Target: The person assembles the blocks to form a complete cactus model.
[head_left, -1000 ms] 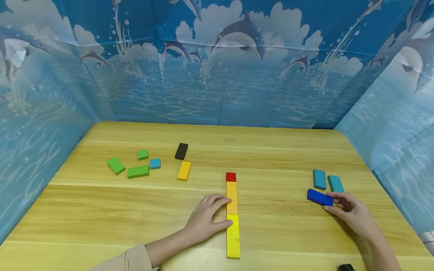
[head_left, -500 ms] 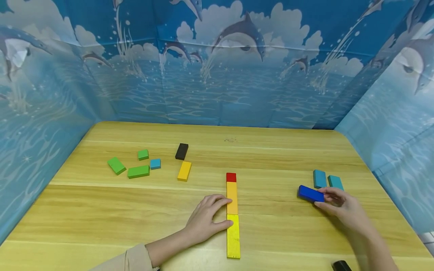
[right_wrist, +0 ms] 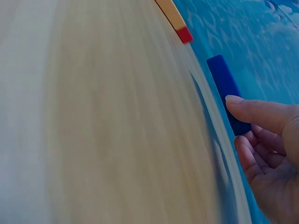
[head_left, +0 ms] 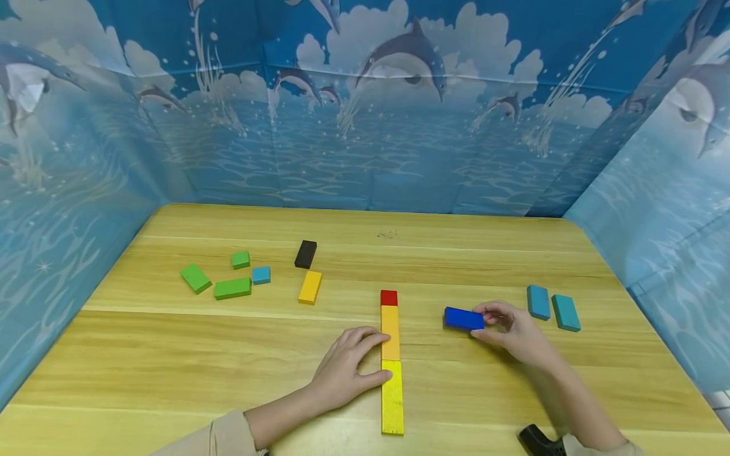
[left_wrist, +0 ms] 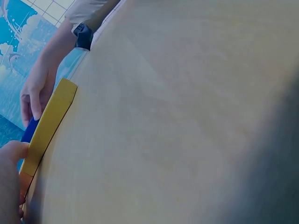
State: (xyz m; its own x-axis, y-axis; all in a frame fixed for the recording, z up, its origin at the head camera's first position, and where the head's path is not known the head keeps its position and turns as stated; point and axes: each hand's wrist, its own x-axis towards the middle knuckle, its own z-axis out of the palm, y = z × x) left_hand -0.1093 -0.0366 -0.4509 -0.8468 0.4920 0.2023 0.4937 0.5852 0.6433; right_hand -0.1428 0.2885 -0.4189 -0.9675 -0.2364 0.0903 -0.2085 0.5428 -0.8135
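Farthest left on the bench (head_left: 171,367), you have a green block lying askew (head_left: 196,278), a longer green block (head_left: 232,289) and, behind it, a small green block (head_left: 241,259). A small light-blue block (head_left: 261,275) sits just beside the longer green one. Next come a black block (head_left: 305,254) and, nearer you, an amber block (head_left: 310,287), well apart from your row.

Your left hand (head_left: 345,370) reaches in from a beige sleeve (head_left: 211,437), its grip wide: your index fingertip rests on the orange block (head_left: 390,316) and your thumb tip on the yellow block (head_left: 392,405). Those two lie end to end, with the red block (head_left: 389,298) at the far end of the line.

Right of the row, apart from it, is the dark blue block (head_left: 463,318). Your right hand (head_left: 516,332) has its grip narrowed on that block's right end, thumb against fingers. It seems lifted just clear of the bench, though the slanted right wrist view makes this hard to judge. A black wrist device (head_left: 536,440) shows at your right cuff. Farther right, a blue block (head_left: 538,302) and a teal block (head_left: 566,313) lie side by side.
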